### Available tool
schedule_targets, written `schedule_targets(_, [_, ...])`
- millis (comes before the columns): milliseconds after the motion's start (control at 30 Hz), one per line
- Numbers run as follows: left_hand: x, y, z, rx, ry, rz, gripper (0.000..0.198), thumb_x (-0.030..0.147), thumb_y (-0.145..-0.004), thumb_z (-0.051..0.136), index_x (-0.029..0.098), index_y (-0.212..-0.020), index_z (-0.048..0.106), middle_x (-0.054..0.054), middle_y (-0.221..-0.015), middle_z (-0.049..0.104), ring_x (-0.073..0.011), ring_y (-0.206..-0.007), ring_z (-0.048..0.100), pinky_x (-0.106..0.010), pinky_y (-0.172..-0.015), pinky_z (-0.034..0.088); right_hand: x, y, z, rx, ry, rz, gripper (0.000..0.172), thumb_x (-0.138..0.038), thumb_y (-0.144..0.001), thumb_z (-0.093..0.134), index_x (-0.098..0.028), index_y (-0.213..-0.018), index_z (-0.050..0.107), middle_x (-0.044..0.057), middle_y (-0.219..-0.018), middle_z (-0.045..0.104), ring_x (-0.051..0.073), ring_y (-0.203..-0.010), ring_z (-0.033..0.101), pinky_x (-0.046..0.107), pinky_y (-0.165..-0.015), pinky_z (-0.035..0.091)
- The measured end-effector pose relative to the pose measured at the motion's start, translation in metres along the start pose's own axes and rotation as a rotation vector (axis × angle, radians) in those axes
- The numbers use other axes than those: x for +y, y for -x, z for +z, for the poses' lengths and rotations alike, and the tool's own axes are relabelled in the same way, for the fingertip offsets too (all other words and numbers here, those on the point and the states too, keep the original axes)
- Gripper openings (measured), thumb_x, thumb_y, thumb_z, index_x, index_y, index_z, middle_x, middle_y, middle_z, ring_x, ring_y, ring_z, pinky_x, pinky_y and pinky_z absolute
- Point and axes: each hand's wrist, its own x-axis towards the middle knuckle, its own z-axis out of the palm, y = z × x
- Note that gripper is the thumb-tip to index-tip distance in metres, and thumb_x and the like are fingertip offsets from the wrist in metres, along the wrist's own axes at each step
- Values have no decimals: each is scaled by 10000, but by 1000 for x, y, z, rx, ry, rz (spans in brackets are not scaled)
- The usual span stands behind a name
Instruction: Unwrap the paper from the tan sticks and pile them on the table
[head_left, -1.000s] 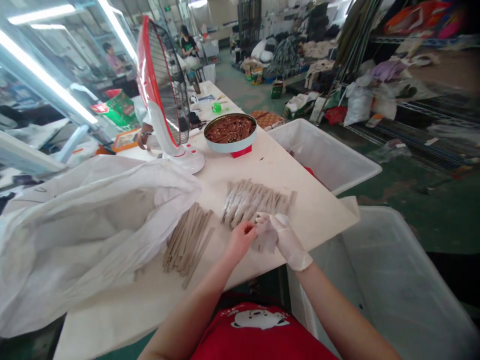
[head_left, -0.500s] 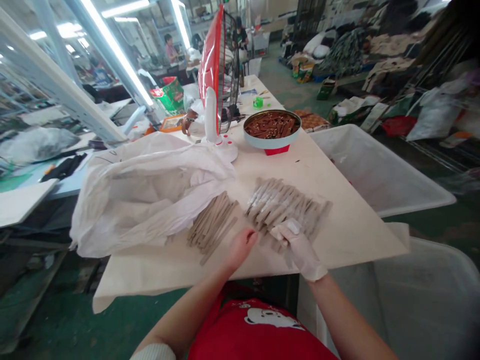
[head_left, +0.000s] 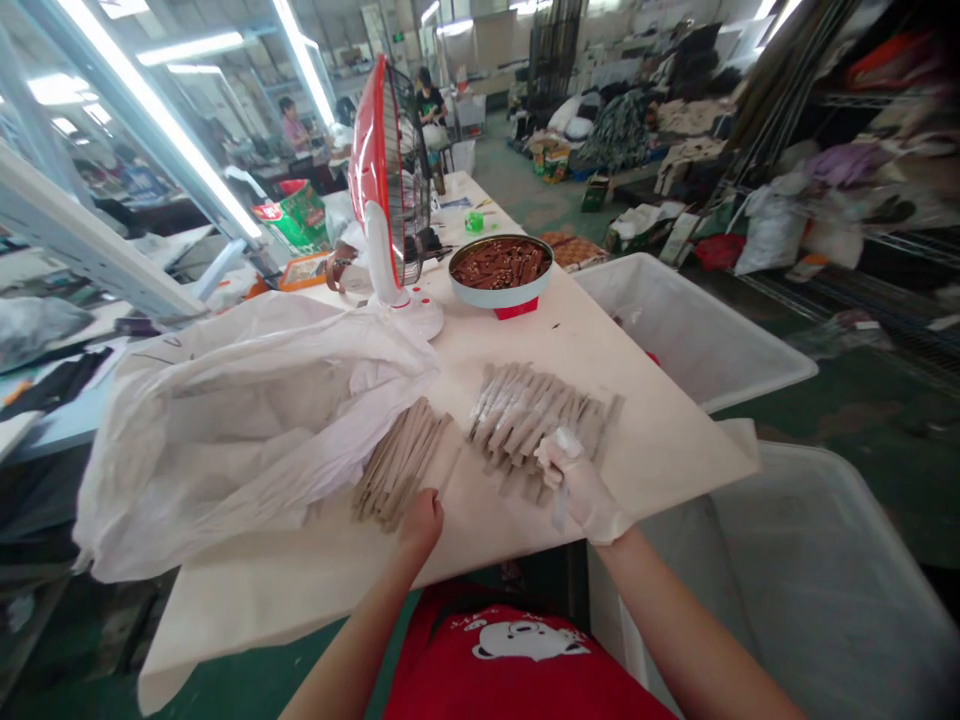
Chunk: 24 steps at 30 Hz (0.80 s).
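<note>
My left hand (head_left: 422, 522) is closed at the near end of a loose grey-brown strip (head_left: 451, 456), beside a pile of similar strips (head_left: 397, 465) on the table. My right hand (head_left: 585, 490), in a thin whitish glove, is closed at the near edge of a second spread of strips (head_left: 532, 410) laid side by side, with shiny clear patches over them. Something pale shows at the top of its fingers and a translucent wisp hangs below. What the right fingers hold is too blurred to name.
A large white plastic sack (head_left: 225, 420) covers the table's left side. Behind stand a red-and-white fan (head_left: 379, 190) and a round tin (head_left: 501, 290) of brown strips on a red base. Whitish bins (head_left: 697, 340) adjoin the table's right edge. Two people sit far back.
My left hand has moved left and down from between the two piles to the near end of the left pile. My right hand stays by the right spread. The view has shifted right.
</note>
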Motion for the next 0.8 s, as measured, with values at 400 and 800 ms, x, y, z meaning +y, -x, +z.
schedule_targets(400, [83, 64, -53, 17, 601, 291, 190, 304, -844, 435, 169, -858, 567, -11, -703, 579, -141, -663, 538, -242, -612, 386, -20, 0, 3, 125, 6, -139, 316, -461, -704, 665, -201, -621, 505, -68, -475, 457, 61, -394, 312, 211, -375, 238])
schedule_targets(800, [87, 70, -67, 14, 656, 321, 183, 317, -834, 435, 181, -815, 558, 11, -643, 534, -139, -621, 511, -239, -578, 359, -44, 7, -4, 175, 143, -333, 258, -419, -752, 634, -184, -649, 605, -26, -563, 556, 62, -415, 334, 241, -405, 229])
